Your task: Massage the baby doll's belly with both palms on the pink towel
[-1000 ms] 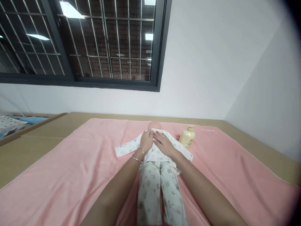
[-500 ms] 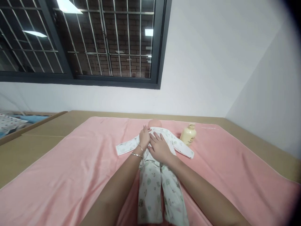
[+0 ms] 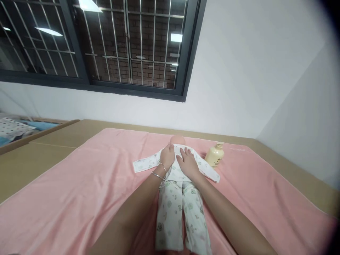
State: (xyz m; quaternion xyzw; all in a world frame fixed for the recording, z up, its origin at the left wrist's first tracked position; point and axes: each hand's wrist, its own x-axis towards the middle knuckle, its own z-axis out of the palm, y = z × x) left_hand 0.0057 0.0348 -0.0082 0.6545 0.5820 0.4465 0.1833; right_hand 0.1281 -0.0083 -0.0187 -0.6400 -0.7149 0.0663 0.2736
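A doll in a white printed long-sleeved top (image 3: 179, 173) and matching trousers (image 3: 170, 216) lies on its back, its bare head (image 3: 177, 139) at the far end. On the chest's left side rests my left hand (image 3: 168, 156), turned partly on edge, its fingers stretched toward the neck and partly hidden. My right hand (image 3: 189, 163) lies flat on the other side of the chest with the fingers spread. A strip of the top shows between the two hands. Neither holds anything. Bracelets circle my left wrist.
A pale yellow pump bottle (image 3: 215, 155) leans by the doll's right-hand sleeve. Beneath everything is a pink cloth (image 3: 106, 184) on a tan surface (image 3: 53, 141). Dotted and blue fabric (image 3: 16, 129) lies beyond a raised edge at left. A barred window (image 3: 132, 53) is above.
My hands, close together at mid-chest before, have moved apart, with the right one shifting outward. The left has turned a little. The camera view has tilted slightly.
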